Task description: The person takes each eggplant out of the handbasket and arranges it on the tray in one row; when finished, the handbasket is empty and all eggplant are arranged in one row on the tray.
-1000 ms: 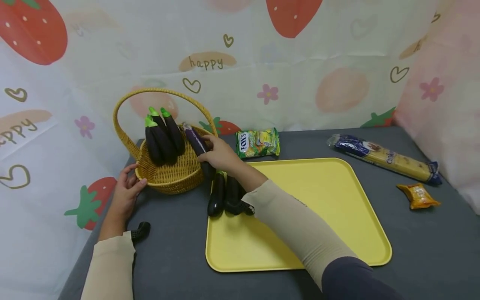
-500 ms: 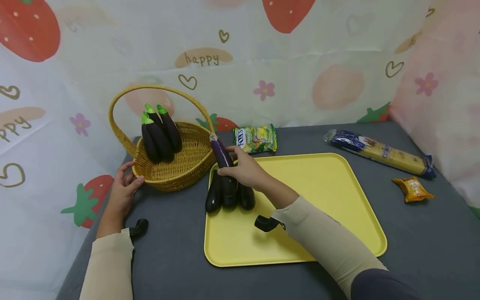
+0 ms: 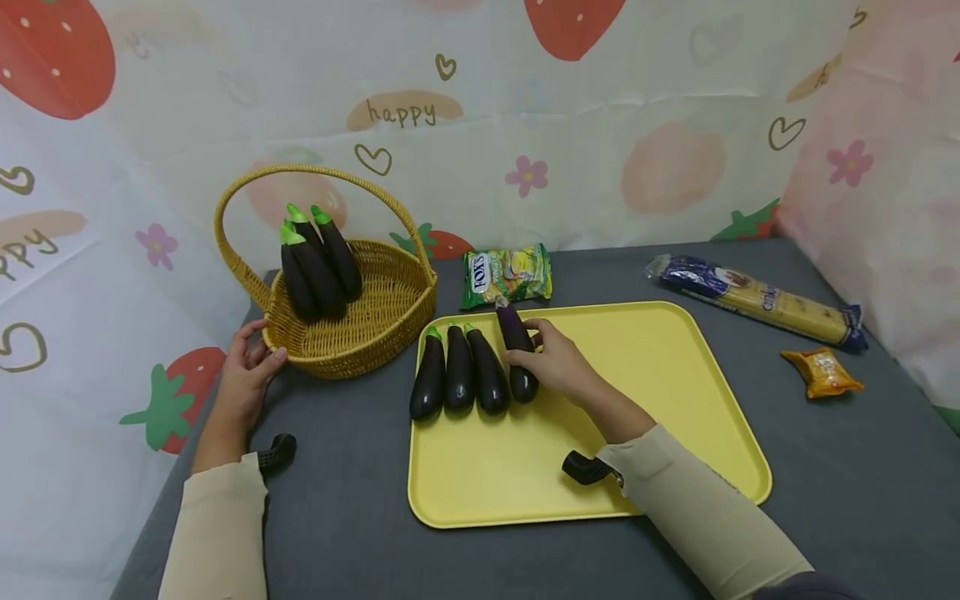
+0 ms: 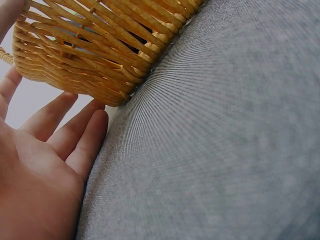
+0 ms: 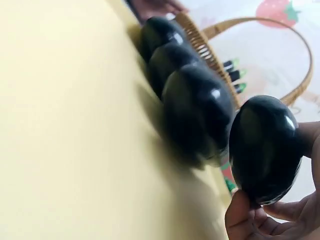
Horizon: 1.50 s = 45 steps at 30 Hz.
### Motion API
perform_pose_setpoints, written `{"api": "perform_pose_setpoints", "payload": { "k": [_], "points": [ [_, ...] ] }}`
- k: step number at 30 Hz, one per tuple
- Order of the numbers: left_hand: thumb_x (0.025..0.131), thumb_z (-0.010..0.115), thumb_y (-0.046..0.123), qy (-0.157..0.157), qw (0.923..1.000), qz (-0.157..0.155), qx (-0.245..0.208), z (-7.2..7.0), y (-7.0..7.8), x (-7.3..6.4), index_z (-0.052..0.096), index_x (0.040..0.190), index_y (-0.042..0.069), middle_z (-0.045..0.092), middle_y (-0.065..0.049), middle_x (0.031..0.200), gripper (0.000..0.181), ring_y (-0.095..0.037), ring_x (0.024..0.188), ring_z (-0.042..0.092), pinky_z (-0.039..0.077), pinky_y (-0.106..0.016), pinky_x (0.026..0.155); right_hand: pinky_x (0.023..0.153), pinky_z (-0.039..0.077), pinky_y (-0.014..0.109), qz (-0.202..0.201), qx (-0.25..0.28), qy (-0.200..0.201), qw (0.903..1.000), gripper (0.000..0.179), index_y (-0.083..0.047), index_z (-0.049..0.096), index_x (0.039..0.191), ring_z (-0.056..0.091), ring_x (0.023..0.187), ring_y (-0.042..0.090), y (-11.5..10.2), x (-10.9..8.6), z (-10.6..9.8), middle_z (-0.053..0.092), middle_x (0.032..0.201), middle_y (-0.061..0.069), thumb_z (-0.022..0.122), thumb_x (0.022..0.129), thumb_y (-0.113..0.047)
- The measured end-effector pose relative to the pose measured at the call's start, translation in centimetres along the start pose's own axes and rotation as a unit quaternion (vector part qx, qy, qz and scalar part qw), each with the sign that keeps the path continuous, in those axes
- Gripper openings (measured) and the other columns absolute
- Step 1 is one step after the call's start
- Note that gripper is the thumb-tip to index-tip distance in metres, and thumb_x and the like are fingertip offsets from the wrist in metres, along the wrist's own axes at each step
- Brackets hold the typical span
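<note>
My right hand [image 3: 558, 358] pinches a dark purple eggplant [image 3: 516, 354] between thumb and fingers, low over the yellow tray [image 3: 600, 492]. Its rounded end faces the camera in the right wrist view. To its left, three eggplants [image 3: 459, 371] lie side by side on the tray, green tips pointing back. My left hand [image 3: 247, 375] rests its fairly straight fingers and thumb against the near left side of the yellow wicker basket [image 3: 352, 358]. In the left wrist view the fingertips meet the lower weave of the basket [image 4: 100, 60]. Several green-capped eggplants [image 3: 318, 275] lean inside the basket's left half.
A green Fox's candy bag [image 3: 507, 273] lies behind the tray. At the right are a long blue and yellow pasta packet [image 3: 761, 300] and a small orange snack packet [image 3: 823, 372]. A printed curtain [image 3: 570, 183] hangs behind the grey table [image 3: 345, 500].
My right hand has carried the eggplant rightward, away from the basket's right rim, past the three eggplants and over the tray. My left hand has stayed at the basket.
</note>
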<state>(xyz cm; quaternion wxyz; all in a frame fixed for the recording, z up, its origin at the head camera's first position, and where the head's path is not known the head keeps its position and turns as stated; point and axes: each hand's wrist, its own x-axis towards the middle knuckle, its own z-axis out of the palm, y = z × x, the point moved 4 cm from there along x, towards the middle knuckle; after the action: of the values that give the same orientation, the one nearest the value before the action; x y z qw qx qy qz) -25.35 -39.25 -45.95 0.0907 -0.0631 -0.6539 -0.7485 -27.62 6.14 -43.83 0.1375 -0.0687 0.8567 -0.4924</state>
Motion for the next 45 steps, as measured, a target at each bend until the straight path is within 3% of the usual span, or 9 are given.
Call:
{"api": "perform_pose_setpoints", "payload": {
  "k": [9,16,25,29,33,38,45],
  "points": [
    [0.097,0.055,-0.001,-0.004,1.0,0.003,-0.004,0.3,-0.1,0.1,0.033,0.142,0.014,0.053,-0.005,0.133,0.052,-0.01,0.113,0.055,0.043,-0.019,0.089,0.08,0.045,0.041,-0.022,-0.102,0.027,0.9942,0.062,-0.003,0.04,0.143,0.057,0.092,0.025,0.8,0.2,0.2,0.058,0.105,0.009,0.062,0.093,-0.03],
    [0.098,0.054,0.0,0.006,1.0,-0.005,0.001,0.1,-0.1,-0.2,0.033,0.142,0.015,0.054,-0.003,0.131,0.051,-0.01,0.111,0.055,0.042,-0.019,0.089,0.086,0.046,0.045,-0.008,-0.152,0.02,0.9881,0.067,-0.003,0.038,0.145,0.059,0.1,0.027,0.3,0.0,0.8,0.061,0.114,0.012,0.061,0.092,-0.037],
    [0.098,0.053,-0.003,0.01,0.9998,0.003,-0.015,-0.3,0.0,-0.4,0.032,0.142,0.011,0.056,-0.003,0.13,0.051,-0.01,0.109,0.057,0.044,-0.019,0.087,0.091,0.043,0.05,0.009,-0.256,0.029,0.9663,0.071,-0.004,0.035,0.147,0.054,0.115,0.036,-0.5,0.1,0.9,0.051,0.135,0.019,0.059,0.091,-0.04],
    [0.097,0.053,-0.003,0.01,0.9999,0.007,-0.011,-0.2,0.1,-0.3,0.033,0.142,0.012,0.056,-0.003,0.129,0.051,-0.01,0.109,0.057,0.044,-0.018,0.087,0.096,0.04,0.051,0.011,-0.256,0.013,0.9664,0.073,-0.005,0.033,0.148,0.05,0.121,0.037,-0.5,0.3,1.1,0.046,0.139,0.021,0.058,0.092,-0.044],
    [0.097,0.053,-0.004,0.004,1.0,0.003,-0.007,-0.1,0.1,-0.2,0.033,0.141,0.015,0.055,-0.002,0.13,0.051,-0.009,0.11,0.057,0.044,-0.019,0.087,0.097,0.04,0.052,0.023,-0.23,0.009,0.9729,0.069,-0.005,0.034,0.149,0.049,0.124,0.037,-0.3,0.3,0.9,0.047,0.14,0.02,0.053,0.096,-0.046],
    [0.097,0.052,-0.006,0.007,0.9998,0.008,-0.015,-0.1,0.1,0.0,0.034,0.141,0.014,0.057,-0.003,0.129,0.051,-0.01,0.109,0.058,0.045,-0.019,0.087,0.094,0.042,0.051,0.014,-0.209,0.004,0.9779,0.062,-0.005,0.037,0.147,0.053,0.119,0.035,-0.3,0.6,0.7,0.053,0.134,0.019,0.049,0.098,-0.041],
    [0.097,0.054,-0.002,0.004,1.0,-0.002,-0.001,0.0,0.1,-0.1,0.034,0.141,0.015,0.054,-0.003,0.132,0.051,-0.01,0.112,0.056,0.044,-0.019,0.088,0.089,0.045,0.047,0.015,-0.215,-0.004,0.9766,0.06,-0.006,0.039,0.146,0.058,0.109,0.031,-0.2,0.2,0.8,0.059,0.125,0.017,0.051,0.097,-0.039]
  ]
}}
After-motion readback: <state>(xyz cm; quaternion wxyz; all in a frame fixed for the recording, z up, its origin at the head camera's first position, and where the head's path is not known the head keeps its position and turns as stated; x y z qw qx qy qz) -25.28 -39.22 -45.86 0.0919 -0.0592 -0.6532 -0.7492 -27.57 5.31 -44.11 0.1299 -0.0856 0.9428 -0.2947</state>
